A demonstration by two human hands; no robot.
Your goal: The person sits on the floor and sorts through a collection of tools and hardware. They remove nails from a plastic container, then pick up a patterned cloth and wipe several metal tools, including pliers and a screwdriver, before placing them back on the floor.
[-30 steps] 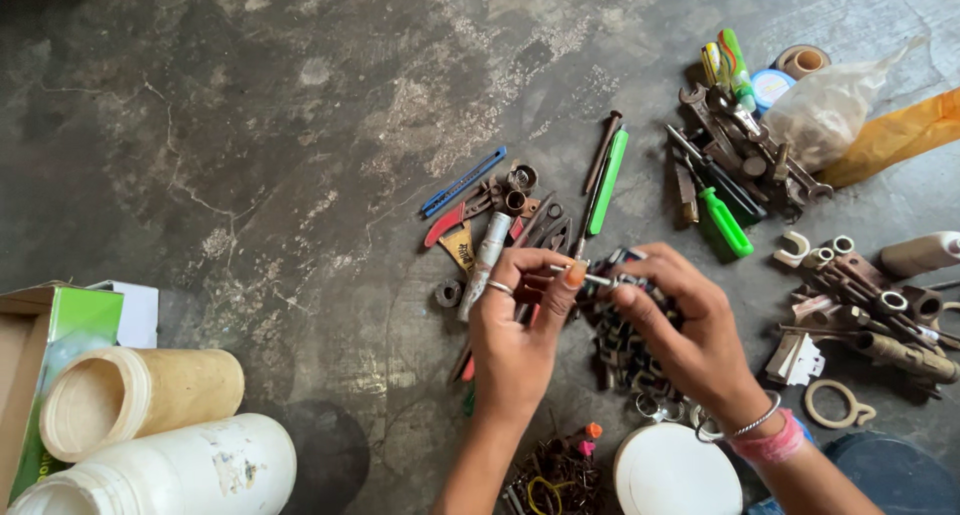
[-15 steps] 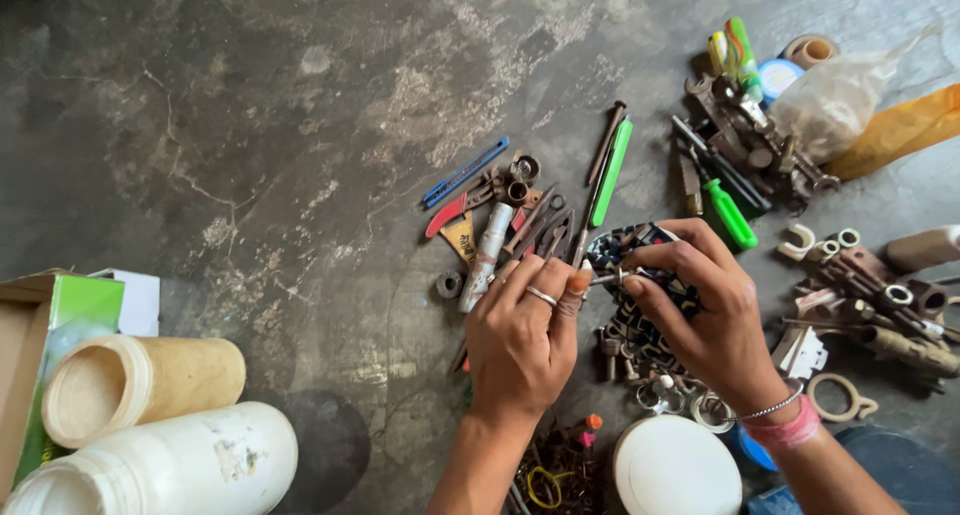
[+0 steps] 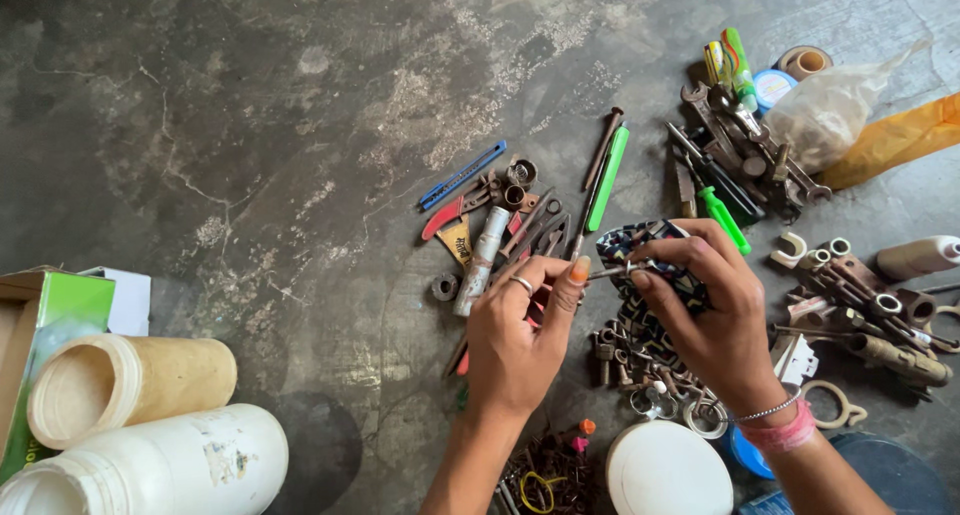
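Observation:
My left hand (image 3: 520,335) and my right hand (image 3: 705,315) meet over a heap of small metal parts on a dark concrete floor. Between their fingertips they pinch a thin metal rod or nail (image 3: 615,270), held roughly level. The left hand wears a ring; the right wrist has a pink band and a thin bracelet. Under the right hand lies a dark patterned cloth (image 3: 625,245) with keys and rings (image 3: 640,370) beside it. Just beyond the left hand lie a silver tube (image 3: 482,250), a red-handled tool (image 3: 445,218) and a blue cutter (image 3: 462,175).
Green-handled screwdrivers (image 3: 722,217) and spanners (image 3: 745,150) lie at the upper right by a plastic bag (image 3: 835,100). Pipe fittings (image 3: 870,305) sit far right. Two open plastic jars (image 3: 130,385) and a green box (image 3: 45,325) lie at the lower left. A white lid (image 3: 668,470) is near my wrists.
Both hands have shifted slightly up and right over the pile, still pinching the thin metal piece; the view has moved a little with them.

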